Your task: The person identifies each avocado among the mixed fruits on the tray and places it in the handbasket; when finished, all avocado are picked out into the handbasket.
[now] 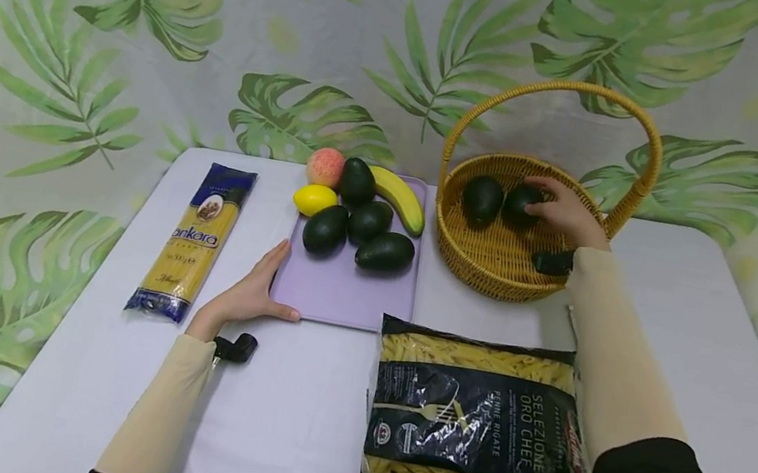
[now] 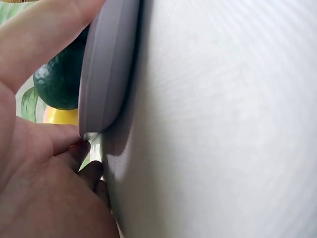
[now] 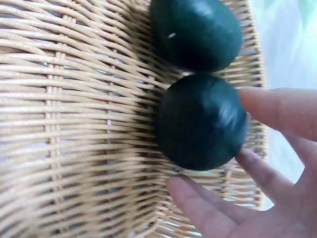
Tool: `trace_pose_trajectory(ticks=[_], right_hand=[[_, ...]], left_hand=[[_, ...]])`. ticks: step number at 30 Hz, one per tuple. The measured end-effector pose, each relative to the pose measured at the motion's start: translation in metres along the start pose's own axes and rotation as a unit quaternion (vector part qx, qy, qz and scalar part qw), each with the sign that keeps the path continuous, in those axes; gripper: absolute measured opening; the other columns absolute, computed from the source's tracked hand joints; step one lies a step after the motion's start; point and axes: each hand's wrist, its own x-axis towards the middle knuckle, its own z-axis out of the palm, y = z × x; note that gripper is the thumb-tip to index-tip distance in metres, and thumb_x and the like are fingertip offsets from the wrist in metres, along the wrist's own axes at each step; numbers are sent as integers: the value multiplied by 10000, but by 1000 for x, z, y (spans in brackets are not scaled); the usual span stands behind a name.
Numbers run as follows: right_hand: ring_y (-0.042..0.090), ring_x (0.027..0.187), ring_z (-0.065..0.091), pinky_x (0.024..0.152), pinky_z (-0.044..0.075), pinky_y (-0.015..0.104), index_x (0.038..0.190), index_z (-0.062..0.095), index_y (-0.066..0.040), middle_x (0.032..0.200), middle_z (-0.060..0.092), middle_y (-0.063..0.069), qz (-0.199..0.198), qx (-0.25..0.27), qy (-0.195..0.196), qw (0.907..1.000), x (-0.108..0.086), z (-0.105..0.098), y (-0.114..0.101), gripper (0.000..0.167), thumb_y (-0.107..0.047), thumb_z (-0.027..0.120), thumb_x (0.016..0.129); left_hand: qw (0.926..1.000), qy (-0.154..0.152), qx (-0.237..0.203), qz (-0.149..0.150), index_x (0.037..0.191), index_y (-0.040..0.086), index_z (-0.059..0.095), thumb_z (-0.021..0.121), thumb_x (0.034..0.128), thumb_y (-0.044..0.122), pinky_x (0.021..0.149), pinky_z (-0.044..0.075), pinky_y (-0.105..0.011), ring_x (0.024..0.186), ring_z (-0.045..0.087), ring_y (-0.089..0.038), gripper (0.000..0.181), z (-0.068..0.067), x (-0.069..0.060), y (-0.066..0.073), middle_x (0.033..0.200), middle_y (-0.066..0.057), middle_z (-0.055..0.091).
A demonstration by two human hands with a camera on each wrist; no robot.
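My right hand reaches into the wicker basket. Thumb and fingertips touch a dark green avocado, with the fingers spread and fairly straight around it. Against that one lies another avocado, also in the basket. My left hand rests at the near left corner of a lilac tray, thumb along the front edge and fingers along the left side. Several avocados are on the tray, along with a banana, a lemon and a peach.
A packet of spaghetti lies left of the tray. In front of the basket is a large bag of penne, below the right forearm. The basket's tall handle arches over it. A leaf-patterned cloth hangs behind the white table.
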Motion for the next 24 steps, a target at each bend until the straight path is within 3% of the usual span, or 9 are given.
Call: trace_pose_trajectory(ticks=[4,8,12,17,21,24], right_hand=[[430,1396,138,1029,289,615,1528,177,-62,1569,42,221,-77,19,-32,10000,-8,-6,-7,613,-152,483,1005],[463,1344,250,1007,330,604,1531,164,-70,1564,71,225,-226,179,-152,9995,-22,-9,-17,625,-213,480,1010],[461,1254,397,987,412,510,1519,196,-55,1535,172,239,-506,366,-293,9976,-36,-5,-27,617,-255,483,1011],[391,1165,522,922,494,373,1484,272,-36,1480,298,224,-974,916,-798,9878,-46,13,-36,562,-238,494,1009],[391,1171,519,946,473,439,1470,307,-39,1461,344,180,-1300,1176,-1307,9758,-50,36,-43,539,-201,518,1001],[390,1181,507,948,461,484,1459,335,-44,1446,373,141,-1551,1060,-1595,9692,-50,54,-49,541,-178,553,983]], left_hand=[[10000,4,-23,-10,1524,16,-19,860,702,291,1143,50,-512,1439,-39,-330,1235,0,0,-1,1587,-156,-72],[10000,1,-46,-26,1524,18,-20,861,702,296,1143,46,-512,1439,-43,-329,1237,0,-1,-1,1587,-154,-75],[10000,-9,-65,-8,1522,12,-21,860,702,307,1142,44,-516,1438,-45,-332,1239,-1,-2,0,1586,-157,-78],[10000,-19,-65,23,1521,7,-22,858,705,304,1141,42,-519,1437,-46,-337,1236,-1,-2,0,1585,-161,-79],[10000,-10,-55,6,1522,10,-20,860,702,304,1142,43,-515,1438,-46,-334,1238,0,-1,0,1586,-157,-79],[10000,0,-63,-20,1523,13,-20,862,699,304,1142,43,-516,1438,-46,-334,1241,0,-1,0,1586,-157,-79]])
